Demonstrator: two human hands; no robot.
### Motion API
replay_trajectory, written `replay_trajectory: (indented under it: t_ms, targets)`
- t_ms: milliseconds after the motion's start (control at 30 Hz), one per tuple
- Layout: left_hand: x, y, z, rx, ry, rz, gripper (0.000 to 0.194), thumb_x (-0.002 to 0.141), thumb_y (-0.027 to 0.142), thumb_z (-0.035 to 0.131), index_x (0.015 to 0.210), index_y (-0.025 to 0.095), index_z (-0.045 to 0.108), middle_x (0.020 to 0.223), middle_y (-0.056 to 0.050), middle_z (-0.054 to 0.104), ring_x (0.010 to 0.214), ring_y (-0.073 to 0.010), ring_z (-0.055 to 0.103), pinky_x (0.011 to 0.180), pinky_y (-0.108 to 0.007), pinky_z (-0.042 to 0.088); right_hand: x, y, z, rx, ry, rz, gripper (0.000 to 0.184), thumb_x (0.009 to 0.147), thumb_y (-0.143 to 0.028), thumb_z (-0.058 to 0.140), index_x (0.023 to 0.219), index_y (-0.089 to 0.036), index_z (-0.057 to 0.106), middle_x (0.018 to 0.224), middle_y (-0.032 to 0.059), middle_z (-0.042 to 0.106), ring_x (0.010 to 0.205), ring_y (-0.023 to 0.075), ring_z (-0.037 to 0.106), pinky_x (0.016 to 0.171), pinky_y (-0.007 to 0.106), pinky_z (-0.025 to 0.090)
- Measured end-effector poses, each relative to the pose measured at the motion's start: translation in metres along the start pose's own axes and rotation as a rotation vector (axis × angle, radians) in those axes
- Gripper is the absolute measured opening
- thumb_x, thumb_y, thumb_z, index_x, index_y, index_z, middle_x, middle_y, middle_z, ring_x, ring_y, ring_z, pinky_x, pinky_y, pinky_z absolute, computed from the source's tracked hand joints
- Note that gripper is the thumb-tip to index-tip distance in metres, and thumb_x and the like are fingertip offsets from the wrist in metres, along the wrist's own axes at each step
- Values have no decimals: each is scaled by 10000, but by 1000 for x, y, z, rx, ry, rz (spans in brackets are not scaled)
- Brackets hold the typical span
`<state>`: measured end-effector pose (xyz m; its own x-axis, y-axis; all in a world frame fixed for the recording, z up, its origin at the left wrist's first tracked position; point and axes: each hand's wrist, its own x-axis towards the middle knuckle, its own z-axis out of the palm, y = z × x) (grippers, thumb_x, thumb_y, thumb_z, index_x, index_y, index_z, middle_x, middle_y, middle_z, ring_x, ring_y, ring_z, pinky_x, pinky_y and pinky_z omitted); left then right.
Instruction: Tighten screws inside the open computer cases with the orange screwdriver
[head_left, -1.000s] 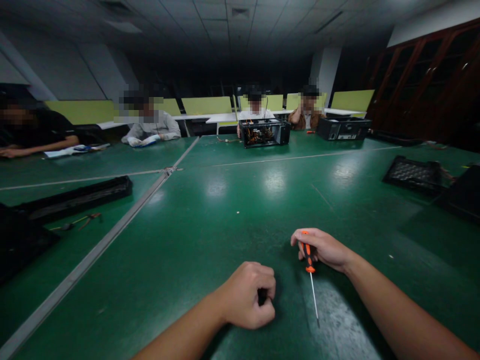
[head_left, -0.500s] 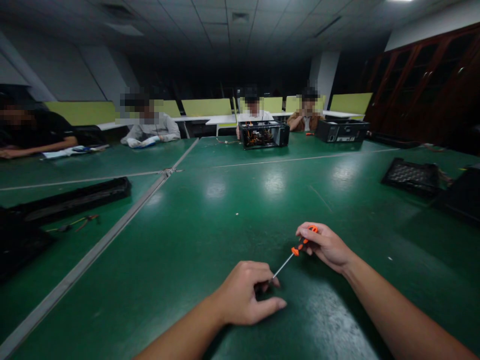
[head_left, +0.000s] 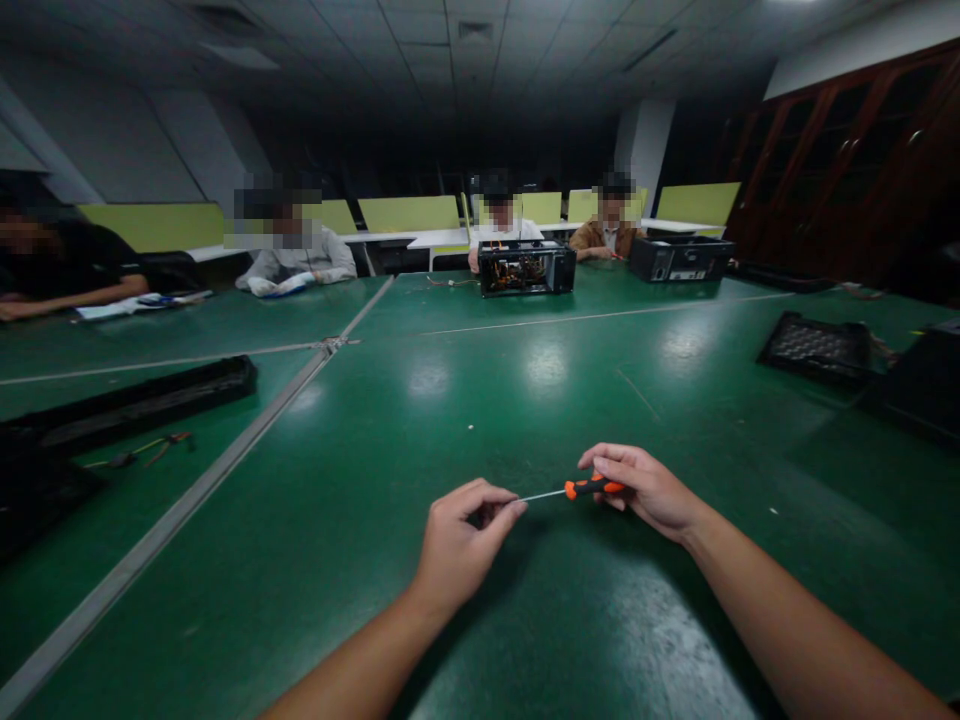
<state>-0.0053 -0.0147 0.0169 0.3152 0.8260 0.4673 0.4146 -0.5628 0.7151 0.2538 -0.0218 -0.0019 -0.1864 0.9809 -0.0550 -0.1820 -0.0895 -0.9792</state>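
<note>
A small screwdriver [head_left: 581, 489] with an orange and black handle and a thin metal shaft lies level above the green table [head_left: 390, 420], tip pointing left. My right hand [head_left: 645, 488] grips its handle. My left hand [head_left: 459, 540] is raised off the table, fingers curled, and pinches the shaft's tip between thumb and forefinger. Whether a small part sits at the tip is too small to tell.
An open computer case [head_left: 526, 267] and a closed black one [head_left: 681, 258] stand at the far side, where several people sit. A black grille panel [head_left: 817, 348] lies at right. At left lie a long black panel [head_left: 135, 398] and pliers [head_left: 139, 455].
The screwdriver swung from pointing down toward me to lying level with its tip to the left. My left hand lifted from a fist on the table and took hold of the tip.
</note>
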Motion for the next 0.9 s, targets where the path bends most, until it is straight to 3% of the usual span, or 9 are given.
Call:
replay_trajectory:
  t_ms: [233, 500, 733, 900]
  targets:
    - [-1, -2, 2, 1, -6, 9, 114, 807, 273, 701, 757, 174, 724, 604, 7, 623, 559, -116, 541, 547, -219, 411, -2, -3, 2, 80, -63, -18, 318, 722, -321, 790, 984, -181, 677, 722, -27, 529, 496, 61, 438, 450, 211, 294]
    - [-2, -2, 2, 7, -20, -12, 147, 810, 301, 694, 746, 171, 716, 594, 7, 621, 543, -115, 535, 538, -215, 409, -2, -2, 0, 62, -3, 5, 455, 592, -222, 864, 1010, -202, 684, 855, -13, 568, 652, 96, 509, 583, 219, 391]
    - [-2, -1, 2, 47, -21, -73, 287, 847, 369, 645, 649, 161, 655, 568, 16, 600, 531, -115, 517, 533, -214, 390, -2, -1, 0, 108, -57, 16, 502, 570, -164, 875, 1028, -194, 671, 918, -1, 630, 797, 132, 572, 743, 241, 428]
    - [-1, -3, 3, 90, -51, -83, 419, 890, 396, 582, 545, 157, 579, 500, 36, 524, 493, -98, 480, 522, -210, 359, -2, -1, 0, 118, -73, 19, 503, 572, -162, 877, 1026, -194, 662, 924, 3, 649, 809, 138, 588, 764, 252, 434]
